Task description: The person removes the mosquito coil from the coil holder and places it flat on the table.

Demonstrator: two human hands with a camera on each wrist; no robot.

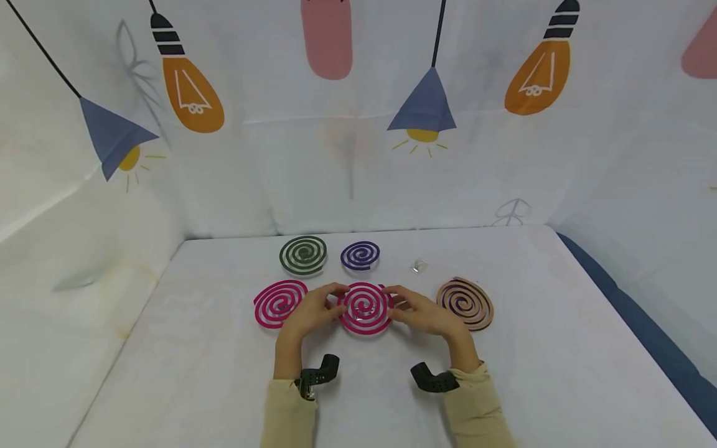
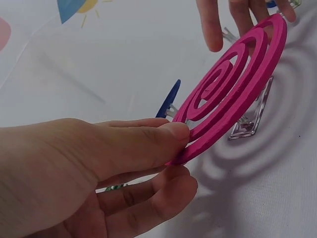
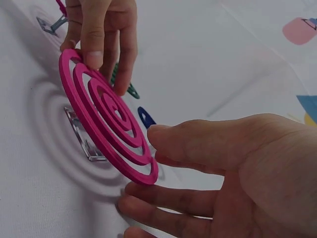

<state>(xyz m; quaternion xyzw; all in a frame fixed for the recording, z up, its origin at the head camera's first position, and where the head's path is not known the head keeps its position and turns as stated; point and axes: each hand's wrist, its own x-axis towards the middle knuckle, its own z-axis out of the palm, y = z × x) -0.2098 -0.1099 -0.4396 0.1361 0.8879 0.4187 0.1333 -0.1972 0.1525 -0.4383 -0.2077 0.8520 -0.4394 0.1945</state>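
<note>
White table (image 1: pixel 566 373) under everything. Centre pink coil (image 1: pixel 365 305) is the landmark and the thing in hand: between both hands, raised off the tabletop, shadow below. Left hand (image 1: pixel 313 309) at its left rim, thumb on top and fingers under, pinching the edge. Right hand (image 1: pixel 422 311) at its right rim, fingers loosely spread, thumb above and fingertips below; firm pinch can't be told. Opposite-side hold probably keeps the coil level, and edge contact probably spares the thin rings. Brown coil (image 1: pixel 463 303) right of the centre coil, dark spiral in it, maybe two nested. Second pink coil (image 1: pixel 280 303) left of it, just by left hand; green coil (image 1: pixel 303 255) behind-left; blue coil (image 1: pixel 360 255) directly behind, likely propped for clearance. Metal stand (image 3: pixel 89 141) beneath the centre coil, likely to support its middle; contact hidden. Smallest: loose clear-looking bit (image 1: pixel 418 266) behind-right, probably another stand.
</note>
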